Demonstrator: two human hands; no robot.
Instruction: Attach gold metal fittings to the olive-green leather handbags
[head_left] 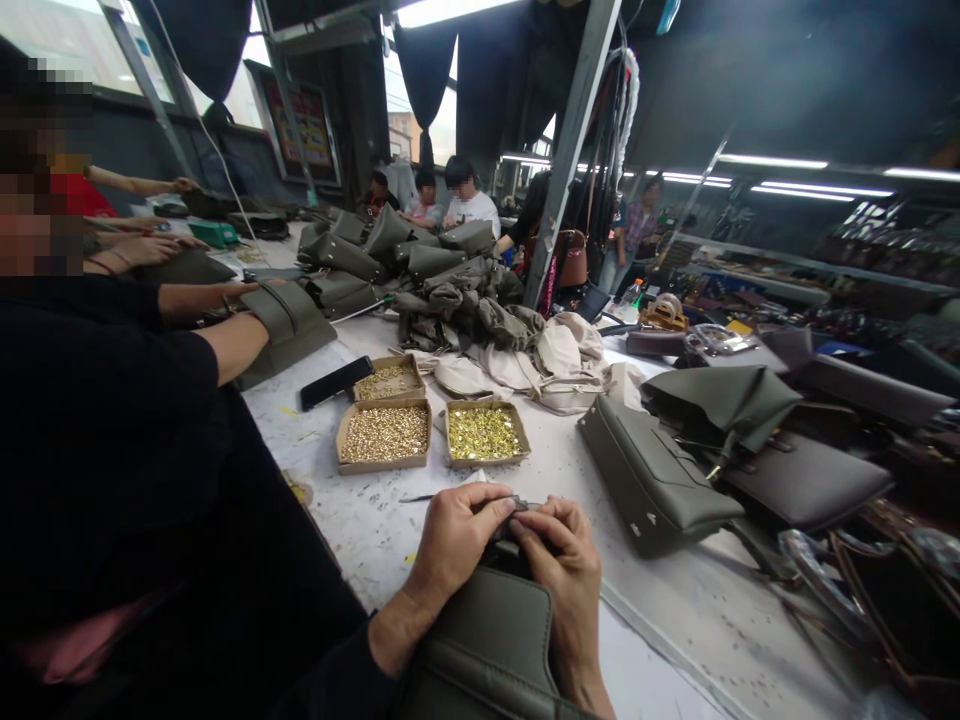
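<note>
An olive green leather bag (484,640) rests at the near edge of the white table (675,600), partly under my wrists. My left hand (450,555) and my right hand (562,570) meet above its top edge. Both pinch a small dark part (516,512) of the bag between thumbs and fingertips. What exactly the part is stays hidden by the fingers.
Three open cardboard boxes of small brass fittings (384,434) (484,433) (388,380) lie ahead, beside a black phone (336,381). A finished olive bag (652,480) lies right, brown bags (806,485) beyond. A heap of olive bags (420,270) fills mid table. A person in black (112,450) works at my left; others sit farther back.
</note>
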